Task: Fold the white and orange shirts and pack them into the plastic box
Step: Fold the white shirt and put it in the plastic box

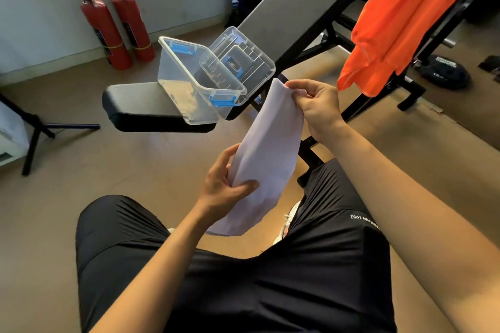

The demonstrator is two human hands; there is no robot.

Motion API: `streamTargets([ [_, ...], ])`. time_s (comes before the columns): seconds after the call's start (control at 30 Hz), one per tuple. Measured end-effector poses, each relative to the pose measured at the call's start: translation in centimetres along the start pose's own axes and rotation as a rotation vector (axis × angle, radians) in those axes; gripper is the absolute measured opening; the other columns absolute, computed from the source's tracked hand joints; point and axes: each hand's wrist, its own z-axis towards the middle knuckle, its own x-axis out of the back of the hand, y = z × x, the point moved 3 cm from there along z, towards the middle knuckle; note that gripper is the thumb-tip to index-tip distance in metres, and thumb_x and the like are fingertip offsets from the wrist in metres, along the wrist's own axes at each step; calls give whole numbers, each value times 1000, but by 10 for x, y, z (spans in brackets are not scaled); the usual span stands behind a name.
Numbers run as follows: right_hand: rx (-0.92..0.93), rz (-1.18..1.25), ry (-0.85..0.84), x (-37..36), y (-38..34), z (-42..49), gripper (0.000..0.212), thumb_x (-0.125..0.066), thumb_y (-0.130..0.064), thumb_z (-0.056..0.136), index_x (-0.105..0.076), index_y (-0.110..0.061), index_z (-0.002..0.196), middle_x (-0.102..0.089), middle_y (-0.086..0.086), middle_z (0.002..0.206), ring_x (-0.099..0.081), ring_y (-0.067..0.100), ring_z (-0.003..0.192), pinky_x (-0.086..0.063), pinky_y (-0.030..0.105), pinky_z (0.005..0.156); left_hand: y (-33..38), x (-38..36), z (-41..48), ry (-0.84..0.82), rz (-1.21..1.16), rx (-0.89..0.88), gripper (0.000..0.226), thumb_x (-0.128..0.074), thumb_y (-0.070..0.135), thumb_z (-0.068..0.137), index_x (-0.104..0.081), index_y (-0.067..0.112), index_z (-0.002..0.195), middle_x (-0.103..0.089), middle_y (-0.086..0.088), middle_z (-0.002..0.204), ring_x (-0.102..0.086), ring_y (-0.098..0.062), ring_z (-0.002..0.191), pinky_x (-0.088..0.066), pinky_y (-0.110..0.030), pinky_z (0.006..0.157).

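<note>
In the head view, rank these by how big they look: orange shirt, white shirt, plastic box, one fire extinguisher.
Largest to smallest, as they appear:
1. orange shirt, cut off by the frame
2. white shirt, folded narrow and nearest the camera, so only loosely ranked against the box
3. plastic box
4. fire extinguisher

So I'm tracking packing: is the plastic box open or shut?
Open: the plastic box has its lid off, propped behind it.

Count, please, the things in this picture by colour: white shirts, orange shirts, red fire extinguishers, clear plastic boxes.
White shirt, held in left hand and right hand: 1
Orange shirt, hanging: 1
Red fire extinguishers: 2
Clear plastic box, open: 1
Total: 5
</note>
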Motion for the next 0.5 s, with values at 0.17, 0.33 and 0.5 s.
streamTargets([
  [0.17, -114, -76, -10, -4, 30, 15, 16, -62, 1, 94, -74, -1, 106, -72, 11, 99, -69, 19, 92, -58, 19, 78, -2, 4, -18, -32, -54, -45, 83, -82, 15, 78, -41, 38, 146, -69, -10, 112, -71, -27, 95, -63, -34, 75],
  [0.33, -229, -213, -167, -20, 61, 17, 15, -67, -6, 93, -74, -1, 106, -72, 11, 103, -66, 19, 101, -56, 27, 86, 18, 9, -21, -178, 41, -100, 66, -78, 2, 84, -55, 26, 141, -66, 20, 110, -65, -3, 91, -53, -18, 73],
  [0.5, -220, -409, -470, -36, 77, -4, 26, -65, -16, 96, -70, -11, 121, -70, 7, 119, -64, 22, 114, -56, 30, 88, 25, 26, -10, -143, 72, -134, 57, -83, 0, 78, -67, 23, 128, -70, 7, 120, -64, -2, 105, -50, -18, 82],
])
